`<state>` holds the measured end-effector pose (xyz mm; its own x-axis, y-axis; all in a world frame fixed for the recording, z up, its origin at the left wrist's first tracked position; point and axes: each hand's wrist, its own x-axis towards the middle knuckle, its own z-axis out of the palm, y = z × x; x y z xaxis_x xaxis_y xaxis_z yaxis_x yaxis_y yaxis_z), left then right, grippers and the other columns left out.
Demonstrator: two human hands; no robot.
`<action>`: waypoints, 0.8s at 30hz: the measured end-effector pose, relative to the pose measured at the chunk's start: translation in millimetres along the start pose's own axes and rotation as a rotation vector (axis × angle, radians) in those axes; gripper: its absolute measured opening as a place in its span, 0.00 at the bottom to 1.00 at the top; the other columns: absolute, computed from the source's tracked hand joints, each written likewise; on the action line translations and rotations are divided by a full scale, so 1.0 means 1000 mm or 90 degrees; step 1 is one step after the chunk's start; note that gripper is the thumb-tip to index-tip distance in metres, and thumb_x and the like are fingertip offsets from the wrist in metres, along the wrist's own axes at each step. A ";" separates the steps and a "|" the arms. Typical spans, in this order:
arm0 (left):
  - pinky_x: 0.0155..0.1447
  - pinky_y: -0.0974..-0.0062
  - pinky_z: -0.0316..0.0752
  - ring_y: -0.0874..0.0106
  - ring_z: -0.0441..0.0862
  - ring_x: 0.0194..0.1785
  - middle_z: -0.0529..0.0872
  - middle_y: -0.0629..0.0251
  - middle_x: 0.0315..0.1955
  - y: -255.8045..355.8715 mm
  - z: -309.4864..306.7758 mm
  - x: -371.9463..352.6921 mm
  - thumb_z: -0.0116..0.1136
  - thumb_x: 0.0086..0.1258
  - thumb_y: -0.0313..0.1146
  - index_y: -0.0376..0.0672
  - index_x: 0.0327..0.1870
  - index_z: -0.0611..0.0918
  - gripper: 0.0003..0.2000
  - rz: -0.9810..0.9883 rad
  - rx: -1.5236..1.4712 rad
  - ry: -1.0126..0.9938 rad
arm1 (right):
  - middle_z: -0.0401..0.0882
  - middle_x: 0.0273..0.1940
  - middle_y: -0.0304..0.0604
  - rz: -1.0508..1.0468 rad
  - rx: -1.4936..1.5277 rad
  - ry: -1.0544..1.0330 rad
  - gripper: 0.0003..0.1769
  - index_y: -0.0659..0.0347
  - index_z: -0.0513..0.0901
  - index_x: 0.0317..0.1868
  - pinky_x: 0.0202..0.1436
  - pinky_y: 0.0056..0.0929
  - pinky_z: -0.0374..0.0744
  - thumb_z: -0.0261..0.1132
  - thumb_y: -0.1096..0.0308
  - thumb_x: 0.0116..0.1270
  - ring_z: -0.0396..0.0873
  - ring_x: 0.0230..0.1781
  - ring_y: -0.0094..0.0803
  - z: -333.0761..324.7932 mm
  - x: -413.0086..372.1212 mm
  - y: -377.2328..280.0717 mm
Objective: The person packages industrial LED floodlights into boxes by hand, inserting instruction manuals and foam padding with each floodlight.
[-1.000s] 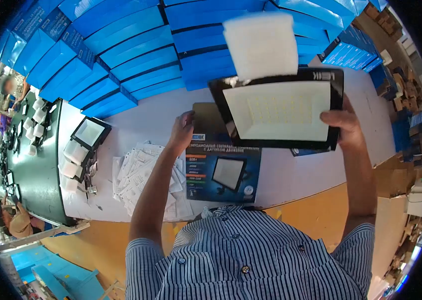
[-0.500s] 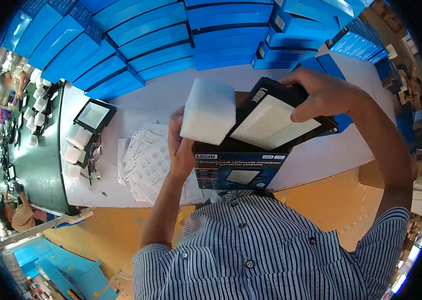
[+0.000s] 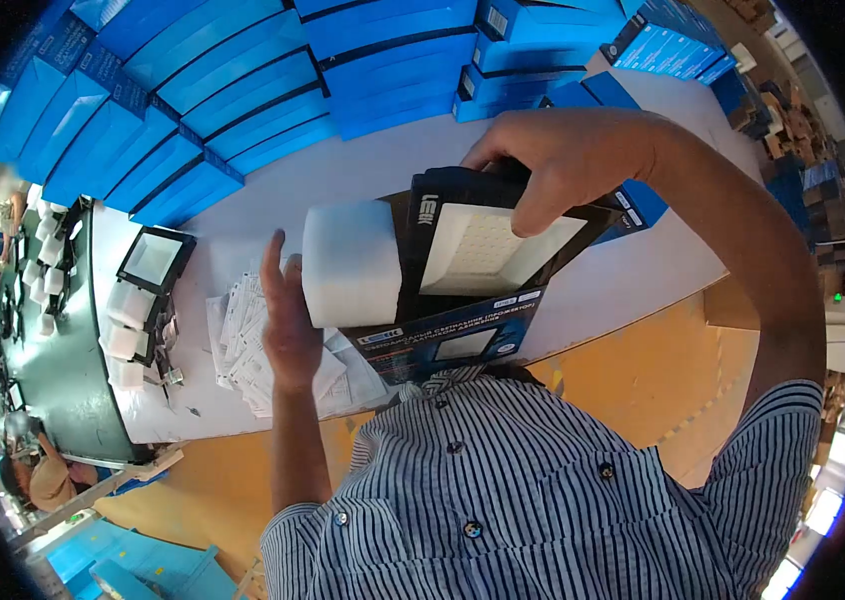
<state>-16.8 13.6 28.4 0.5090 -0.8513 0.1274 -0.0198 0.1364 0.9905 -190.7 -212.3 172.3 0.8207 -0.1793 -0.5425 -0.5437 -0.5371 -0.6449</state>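
Note:
My right hand grips a black LED floodlight by its far side, thumb on the pale front panel, fingers behind it. The floodlight is tilted and partly inside the open top of a printed box. A white foam block sits at the box's left end, next to the floodlight. Just left of the foam, my left hand is upright with its fingers extended, close against the foam and the box's end.
Blue boxes are stacked along the back of the white table. Printed sheets lie spread left of the box. Further left, another floodlight stands by foam pieces, near a dark green conveyor. People are beyond it.
The floodlight has gone lower into the box with my right hand. The foam block sits lower at the box's left end, and my left hand has let go of it. The view has shifted.

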 end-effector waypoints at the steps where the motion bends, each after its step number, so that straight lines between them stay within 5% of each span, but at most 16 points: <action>1: 0.58 0.70 0.65 0.67 0.68 0.56 0.70 0.59 0.53 0.001 -0.005 0.002 0.67 0.50 0.36 0.37 0.63 0.59 0.39 -0.011 -0.142 -0.062 | 0.80 0.33 0.57 -0.007 0.002 -0.007 0.36 0.77 0.73 0.49 0.26 0.28 0.80 0.62 0.68 0.33 0.80 0.25 0.36 0.000 0.002 0.001; 2: 0.59 0.69 0.65 0.66 0.69 0.57 0.70 0.58 0.54 0.002 -0.010 0.004 0.70 0.49 0.39 0.37 0.65 0.58 0.43 -0.036 -0.273 -0.122 | 0.80 0.33 0.56 -0.005 0.000 -0.009 0.36 0.77 0.73 0.49 0.26 0.28 0.80 0.62 0.68 0.33 0.80 0.25 0.36 -0.001 0.003 0.000; 4: 0.63 0.67 0.61 0.66 0.69 0.57 0.71 0.57 0.54 0.014 -0.016 0.004 0.70 0.48 0.39 0.35 0.65 0.56 0.45 -0.065 -0.016 -0.176 | 0.80 0.32 0.56 -0.005 -0.003 -0.016 0.36 0.76 0.73 0.49 0.26 0.29 0.80 0.62 0.68 0.33 0.80 0.25 0.35 -0.002 0.003 -0.001; 5: 0.59 0.69 0.64 0.66 0.71 0.54 0.74 0.58 0.50 0.023 -0.011 0.006 0.71 0.46 0.38 0.34 0.60 0.66 0.39 -0.082 -0.011 -0.151 | 0.80 0.33 0.56 -0.007 0.003 -0.021 0.35 0.76 0.73 0.48 0.26 0.28 0.80 0.62 0.68 0.33 0.80 0.24 0.35 -0.002 0.002 -0.001; 8: 0.55 0.69 0.67 0.64 0.74 0.49 0.76 0.58 0.44 0.045 -0.015 0.020 0.71 0.44 0.36 0.34 0.53 0.73 0.32 0.029 0.335 -0.276 | 0.80 0.32 0.55 -0.013 -0.022 -0.042 0.34 0.76 0.74 0.47 0.25 0.28 0.79 0.62 0.68 0.32 0.80 0.23 0.34 -0.002 0.004 -0.001; 9: 0.51 0.68 0.70 0.61 0.76 0.45 0.77 0.57 0.41 0.052 -0.009 0.022 0.71 0.43 0.35 0.34 0.46 0.77 0.26 0.112 0.366 -0.286 | 0.80 0.32 0.54 -0.017 -0.056 -0.053 0.33 0.76 0.75 0.46 0.24 0.28 0.79 0.62 0.69 0.32 0.79 0.23 0.34 0.000 0.003 -0.002; 12: 0.47 0.69 0.72 0.61 0.77 0.42 0.77 0.57 0.40 0.050 -0.004 0.018 0.71 0.43 0.37 0.34 0.45 0.77 0.27 0.124 0.419 -0.320 | 0.80 0.28 0.51 0.003 -0.039 -0.099 0.30 0.75 0.77 0.42 0.22 0.28 0.78 0.62 0.69 0.32 0.78 0.20 0.33 0.001 0.004 0.001; 16: 0.51 0.65 0.71 0.58 0.76 0.47 0.78 0.55 0.44 0.054 0.001 0.020 0.73 0.41 0.40 0.36 0.44 0.78 0.27 -0.005 0.464 -0.320 | 0.80 0.27 0.50 0.011 -0.010 -0.096 0.30 0.74 0.78 0.42 0.21 0.28 0.77 0.63 0.69 0.31 0.77 0.19 0.32 0.001 0.004 0.007; 19: 0.50 0.66 0.72 0.58 0.77 0.47 0.78 0.54 0.44 0.053 0.002 0.020 0.75 0.39 0.40 0.36 0.51 0.74 0.35 0.081 0.563 -0.331 | 0.80 0.28 0.51 0.016 -0.008 -0.093 0.32 0.74 0.78 0.43 0.22 0.28 0.77 0.63 0.68 0.30 0.77 0.20 0.32 0.001 0.002 0.007; 22: 0.38 0.70 0.75 0.66 0.80 0.36 0.80 0.57 0.34 0.034 0.007 0.018 0.75 0.37 0.42 0.36 0.57 0.65 0.44 0.123 0.452 -0.249 | 0.80 0.29 0.51 0.000 -0.050 -0.050 0.33 0.74 0.78 0.43 0.24 0.28 0.77 0.64 0.66 0.30 0.78 0.22 0.33 0.002 -0.003 0.007; 24: 0.48 0.65 0.72 0.59 0.78 0.43 0.78 0.53 0.41 0.035 0.014 0.014 0.76 0.35 0.43 0.37 0.61 0.60 0.50 0.062 0.486 -0.252 | 0.80 0.30 0.52 0.002 -0.068 -0.041 0.33 0.74 0.78 0.43 0.25 0.28 0.78 0.64 0.66 0.30 0.79 0.23 0.34 0.002 -0.005 0.008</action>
<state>-21.9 -0.7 65.3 0.1412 -0.9866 0.0815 -0.6921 -0.0395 0.7207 -199.5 -214.7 168.8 0.8040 -0.1299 -0.5802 -0.5221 -0.6214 -0.5842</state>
